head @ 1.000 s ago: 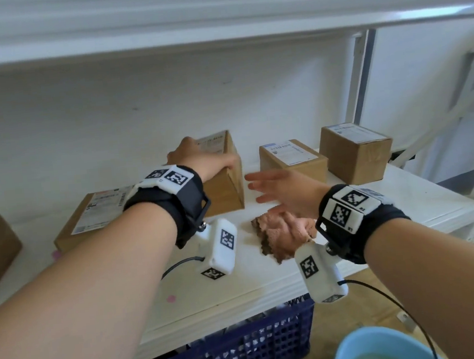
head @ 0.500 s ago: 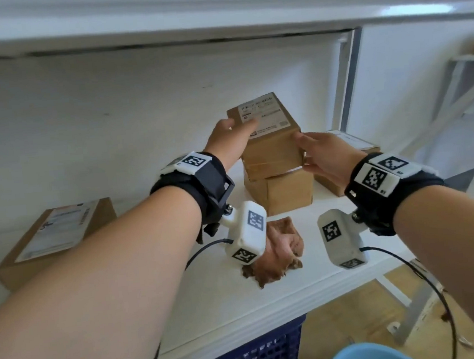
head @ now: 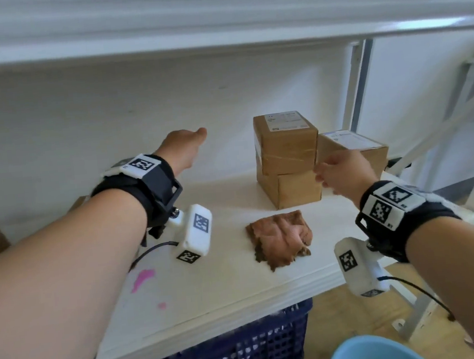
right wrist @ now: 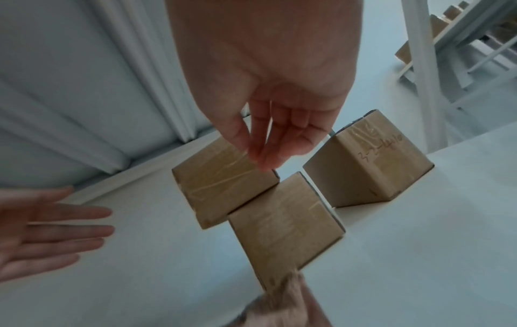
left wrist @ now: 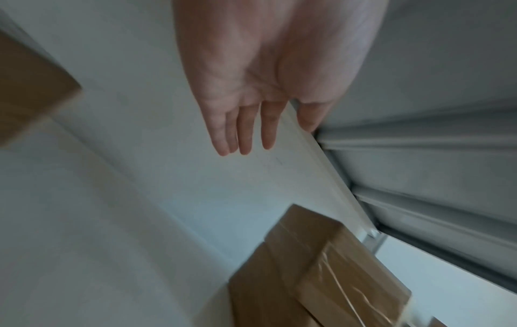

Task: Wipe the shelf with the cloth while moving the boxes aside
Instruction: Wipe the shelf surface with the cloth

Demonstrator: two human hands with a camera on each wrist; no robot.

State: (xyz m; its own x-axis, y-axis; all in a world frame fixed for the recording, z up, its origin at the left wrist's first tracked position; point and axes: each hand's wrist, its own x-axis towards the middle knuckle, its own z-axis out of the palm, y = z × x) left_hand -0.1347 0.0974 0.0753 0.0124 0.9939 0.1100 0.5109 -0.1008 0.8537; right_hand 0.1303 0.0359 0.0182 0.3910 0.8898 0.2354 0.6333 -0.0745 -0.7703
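The upper box [head: 285, 141] is down now, stacked on the lower box [head: 291, 187]; half a second ago both hands were carrying it in the air, and they have let go and drawn back. It sits square on its partner, its label face up and its taped side toward the person, near the right end of the shelf [head: 232, 292]. A third box [head: 354, 150] stands just beside the stack on the right, toward the corner post. The stack's long axis runs straight up; each box is close to a cube, so no strong lengthwise direction shows.

The cloth [head: 280, 240], a crumpled brown heap, lies on the shelf just in front of the stack, near the front edge, slightly longer left to right.

The right hand [head: 342, 173] hovers just beside the stack's right face, fingers loosely bent, holding nothing. The left hand [head: 182, 148] is stretched out well to the left of the stack, palm open and fingers straight, empty; the left wrist view confirms it.

Pink stains [head: 142, 279] mark the board to the left. My read: the next job is picking up the cloth and wiping. Bunch it firmly, press flat, and sweep in overlapping strokes from the stack toward the stains, keeping clear of the stack so it doesn't topple.

Below sit a blue crate [head: 246, 352] and a light blue basin [head: 371, 353].
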